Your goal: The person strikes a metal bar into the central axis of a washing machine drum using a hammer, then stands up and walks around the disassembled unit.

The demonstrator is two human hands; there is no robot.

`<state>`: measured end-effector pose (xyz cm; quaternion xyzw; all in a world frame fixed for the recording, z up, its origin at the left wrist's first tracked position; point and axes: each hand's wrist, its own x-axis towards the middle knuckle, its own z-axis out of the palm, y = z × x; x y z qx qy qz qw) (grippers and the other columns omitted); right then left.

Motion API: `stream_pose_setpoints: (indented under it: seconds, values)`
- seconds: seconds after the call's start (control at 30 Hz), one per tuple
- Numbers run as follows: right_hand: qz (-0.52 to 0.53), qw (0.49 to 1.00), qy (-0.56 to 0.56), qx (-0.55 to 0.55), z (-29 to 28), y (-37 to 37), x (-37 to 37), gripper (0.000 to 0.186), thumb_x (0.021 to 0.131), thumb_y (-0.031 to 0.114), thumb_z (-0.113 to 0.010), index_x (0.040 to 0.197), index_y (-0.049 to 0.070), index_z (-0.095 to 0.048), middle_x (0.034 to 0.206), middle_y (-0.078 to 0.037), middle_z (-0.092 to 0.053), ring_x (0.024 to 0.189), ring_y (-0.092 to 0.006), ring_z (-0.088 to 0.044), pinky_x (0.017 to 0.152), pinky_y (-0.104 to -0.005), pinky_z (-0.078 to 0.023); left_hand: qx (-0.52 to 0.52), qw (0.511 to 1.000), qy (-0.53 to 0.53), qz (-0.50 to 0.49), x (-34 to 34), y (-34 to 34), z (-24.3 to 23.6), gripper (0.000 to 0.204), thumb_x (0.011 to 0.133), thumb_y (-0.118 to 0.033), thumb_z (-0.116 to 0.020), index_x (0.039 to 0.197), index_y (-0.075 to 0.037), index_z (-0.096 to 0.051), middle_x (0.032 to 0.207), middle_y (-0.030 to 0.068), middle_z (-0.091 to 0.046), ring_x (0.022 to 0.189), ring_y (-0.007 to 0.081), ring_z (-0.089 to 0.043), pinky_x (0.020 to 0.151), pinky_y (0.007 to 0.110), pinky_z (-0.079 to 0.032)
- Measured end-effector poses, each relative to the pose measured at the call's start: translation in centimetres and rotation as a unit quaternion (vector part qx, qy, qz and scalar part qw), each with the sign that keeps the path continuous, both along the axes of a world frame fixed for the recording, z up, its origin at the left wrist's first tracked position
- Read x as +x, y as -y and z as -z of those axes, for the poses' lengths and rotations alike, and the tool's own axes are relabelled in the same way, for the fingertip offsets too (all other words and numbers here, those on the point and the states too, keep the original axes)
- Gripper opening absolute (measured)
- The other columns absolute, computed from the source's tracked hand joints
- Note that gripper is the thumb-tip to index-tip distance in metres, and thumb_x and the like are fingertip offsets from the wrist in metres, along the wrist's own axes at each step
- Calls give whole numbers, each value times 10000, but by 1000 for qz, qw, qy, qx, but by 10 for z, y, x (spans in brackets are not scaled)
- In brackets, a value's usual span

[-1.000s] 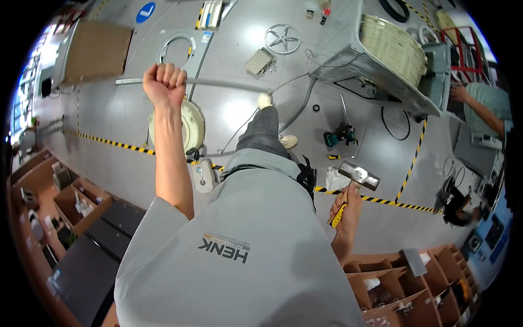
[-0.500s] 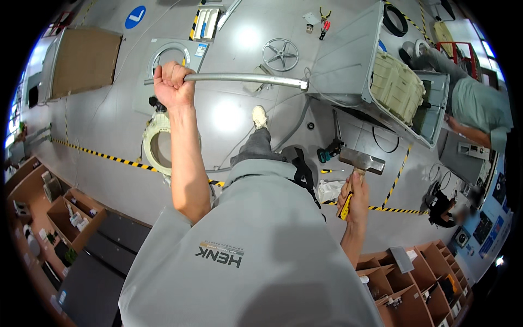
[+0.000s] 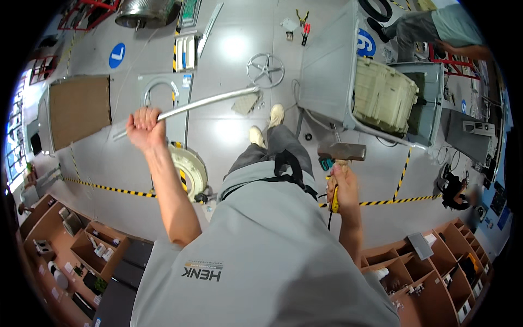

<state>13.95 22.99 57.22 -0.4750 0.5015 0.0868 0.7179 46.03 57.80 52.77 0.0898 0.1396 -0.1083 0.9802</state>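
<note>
My left hand (image 3: 146, 129) is closed round a long, slightly curved metal pipe (image 3: 210, 101). The pipe slants across the view, its far end over the floor by a spoked pulley wheel (image 3: 265, 70). Below the pipe lies a grey appliance panel (image 3: 177, 128) with a round opening. A cream plastic ring (image 3: 197, 166) is beside my left forearm. In my right hand (image 3: 345, 188) is a sledgehammer (image 3: 342, 151), gripped by its handle with the head up. Part of that handle is hidden by my fingers.
On the right stands a grey washing machine cabinet (image 3: 327, 71) with a cream tub (image 3: 382, 95). Red-handled pliers (image 3: 306, 34) lie left of it. A person (image 3: 455, 27) is at the upper right. Partitioned wooden boxes (image 3: 436, 272) line the lower right; a cardboard-brown panel (image 3: 80, 113) stands left.
The pipe has swung away from the cabinet and now tilts up to the right. Both hands have shifted left in view, each keeping its grip. Both my shoes now show.
</note>
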Motion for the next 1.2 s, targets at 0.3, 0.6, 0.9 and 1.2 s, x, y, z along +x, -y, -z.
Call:
stream_pose_setpoints:
  seconds: [0.3,0.6,0.9,1.2]
  values:
    - [-5,1000,28,-4,16,70,87,292,935,362,-519,885,90,-425,537,-6,-443,372,-83,-428,330,-223,-369,189,980,24,-54,79,40,-45,334,782,-156,-462,525,-151,-249,483,-17,-207,419,117,-179,463,284,-207]
    - [37,999,-25,-15,34,109,207,248,933,308,-536,892,90,-425,541,-1,-441,379,-84,-430,337,-231,-370,297,953,66,-16,221,92,-31,343,792,-184,-470,532,-147,-251,479,-10,-223,414,109,-186,455,274,-212]
    - [166,983,-64,-50,32,109,377,203,927,211,-531,846,41,-454,539,17,-422,380,-65,-393,353,-235,-335,553,798,139,196,464,189,10,380,866,-186,-457,544,-128,-263,508,-28,-212,439,78,-169,430,248,-166]
    - [251,960,-107,-60,21,114,469,233,917,243,-544,855,32,-465,550,-4,-452,383,-88,-419,370,-252,-348,627,591,330,386,584,319,20,402,917,-195,-510,591,-100,-295,570,-50,-257,493,50,-228,438,237,-156]
